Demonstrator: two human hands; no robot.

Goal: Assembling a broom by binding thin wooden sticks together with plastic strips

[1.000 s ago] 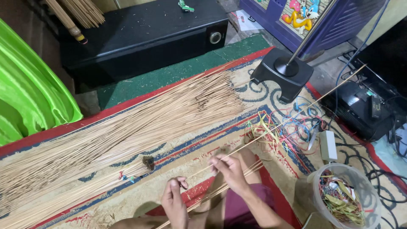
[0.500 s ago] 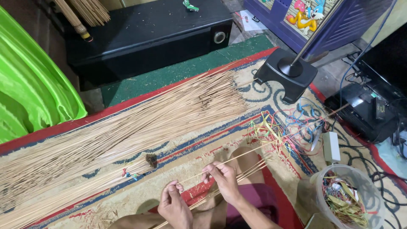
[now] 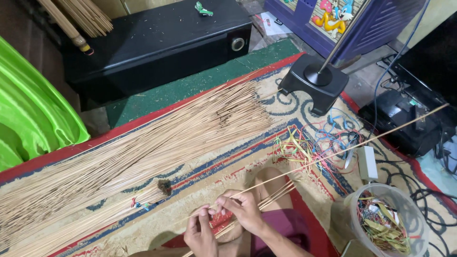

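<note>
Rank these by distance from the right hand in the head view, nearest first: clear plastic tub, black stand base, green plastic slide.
From the right hand:
1. Clear plastic tub, low on the right side, holding coloured strips.
2. Black stand base, farther up the rug on the right.
3. Green plastic slide, at the far left edge.

The long thin stick (image 3: 342, 150) now angles higher toward the right; both hands have drawn closer together.
</note>
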